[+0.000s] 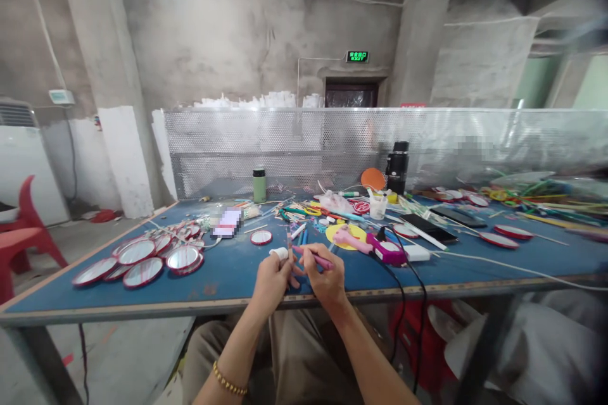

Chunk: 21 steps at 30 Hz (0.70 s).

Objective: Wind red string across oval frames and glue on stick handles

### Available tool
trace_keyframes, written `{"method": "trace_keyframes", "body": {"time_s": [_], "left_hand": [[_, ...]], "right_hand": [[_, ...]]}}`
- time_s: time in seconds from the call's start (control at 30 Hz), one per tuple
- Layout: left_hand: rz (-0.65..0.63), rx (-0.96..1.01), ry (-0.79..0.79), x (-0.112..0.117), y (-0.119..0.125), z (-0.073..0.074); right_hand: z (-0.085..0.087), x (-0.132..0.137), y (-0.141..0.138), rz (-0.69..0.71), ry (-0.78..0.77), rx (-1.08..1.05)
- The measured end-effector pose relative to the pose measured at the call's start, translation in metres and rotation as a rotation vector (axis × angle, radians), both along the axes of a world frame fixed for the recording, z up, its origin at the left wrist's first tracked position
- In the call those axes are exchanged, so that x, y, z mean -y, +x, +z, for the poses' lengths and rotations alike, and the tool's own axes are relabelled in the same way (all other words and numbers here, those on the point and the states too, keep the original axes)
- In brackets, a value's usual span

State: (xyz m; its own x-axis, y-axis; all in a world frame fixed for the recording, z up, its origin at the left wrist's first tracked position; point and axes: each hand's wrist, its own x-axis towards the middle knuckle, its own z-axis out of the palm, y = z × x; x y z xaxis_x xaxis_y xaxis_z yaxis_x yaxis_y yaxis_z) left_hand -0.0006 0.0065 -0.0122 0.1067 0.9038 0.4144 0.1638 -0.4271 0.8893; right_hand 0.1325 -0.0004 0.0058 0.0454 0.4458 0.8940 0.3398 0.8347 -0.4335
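Near the table's front edge, my left hand (274, 277) is closed around a thin, narrow strip (289, 244) that points up and away from me. Something white (279, 254) wraps or sits at its index finger; I cannot tell which. Pinched in my right hand (327, 275) is a pink pen-like tool (323, 260), its tip pointing left toward the strip. Whether tip and strip touch is too small to make out. Just beyond my hands lies a small round red-rimmed mirror (261, 238), with blue sticks (302, 235) to its right.
Red-rimmed mirrors (142, 271) pile up on the left. A phone (227, 223), green bottle (259, 186) and black thermos (398, 168) stand or lie farther back. Right of my hands are a yellow disc (335, 237), a pink-purple corded tool (389, 250) and cables. A perforated screen (266, 139) borders the table.
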Motion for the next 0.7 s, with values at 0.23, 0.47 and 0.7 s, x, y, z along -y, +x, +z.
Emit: {"method": "trace_keyframes", "body": {"time_s": [0.23, 0.47, 0.7], "left_hand": [[0.074, -0.066, 0.084, -0.0008, 0.0007, -0.0053], [0.088, -0.11, 0.08, 0.0014, 0.0009, -0.0007], [0.082, -0.09, 0.077, 0.0005, 0.0011, -0.0024]], "right_hand": [[0.0035, 0.0016, -0.0008, 0.02, 0.037, 0.053], [0.0025, -0.0001, -0.0001, 0.015, 0.081, 0.115], [0.001, 0.0003, -0.0005, -0.036, 0.094, 0.082]]}}
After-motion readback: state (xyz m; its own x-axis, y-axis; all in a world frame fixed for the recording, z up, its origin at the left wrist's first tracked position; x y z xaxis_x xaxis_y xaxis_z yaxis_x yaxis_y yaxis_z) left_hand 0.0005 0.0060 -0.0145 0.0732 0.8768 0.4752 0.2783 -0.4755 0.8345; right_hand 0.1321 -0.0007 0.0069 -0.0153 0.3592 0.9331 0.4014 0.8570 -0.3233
